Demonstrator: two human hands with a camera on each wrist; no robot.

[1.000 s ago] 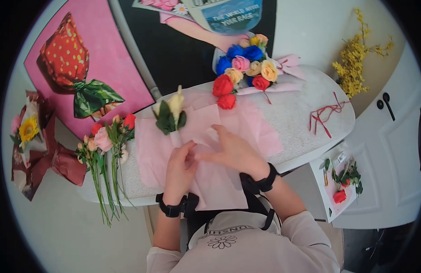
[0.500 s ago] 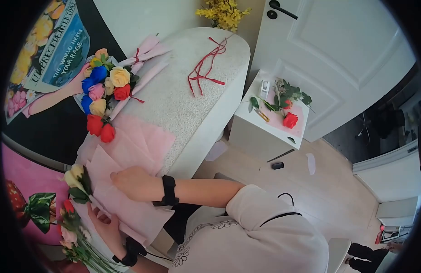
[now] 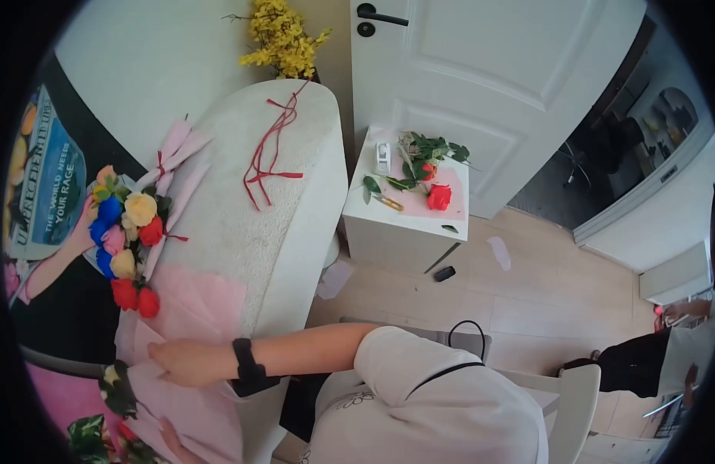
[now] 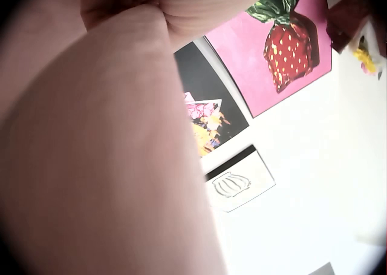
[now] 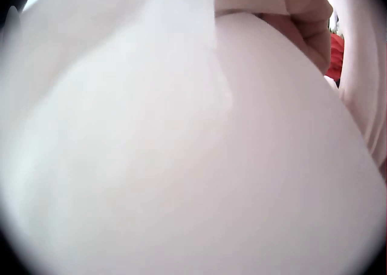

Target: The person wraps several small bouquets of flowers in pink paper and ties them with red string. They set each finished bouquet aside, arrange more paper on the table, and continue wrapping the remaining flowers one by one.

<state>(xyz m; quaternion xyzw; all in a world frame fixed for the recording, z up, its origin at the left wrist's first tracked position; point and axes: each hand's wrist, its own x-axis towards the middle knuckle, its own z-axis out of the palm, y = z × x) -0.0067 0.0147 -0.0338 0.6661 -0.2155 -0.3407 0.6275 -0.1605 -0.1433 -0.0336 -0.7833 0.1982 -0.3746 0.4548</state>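
Pink wrapping paper is folded up over the stem of a cream flower with dark green leaves. My right hand grips the upper edge of this paper; its curled fingers show at the top of the right wrist view. Lower down, my left hand is partly covered by the paper at the bottom edge of the head view. In the left wrist view its bent fingers hold gathered paper that fills much of the picture. More pink sheets lie flat under and beyond the right hand.
A wrapped bouquet of blue, red and cream roses lies on the white table, with red ribbons farther along. Red roses and cut leaves rest on a small cabinet. Another person is at the right.
The head view has swung right. The right hand went from open above the paper to gripping its edge, and the paper has been folded over the flower's stem and left hand.
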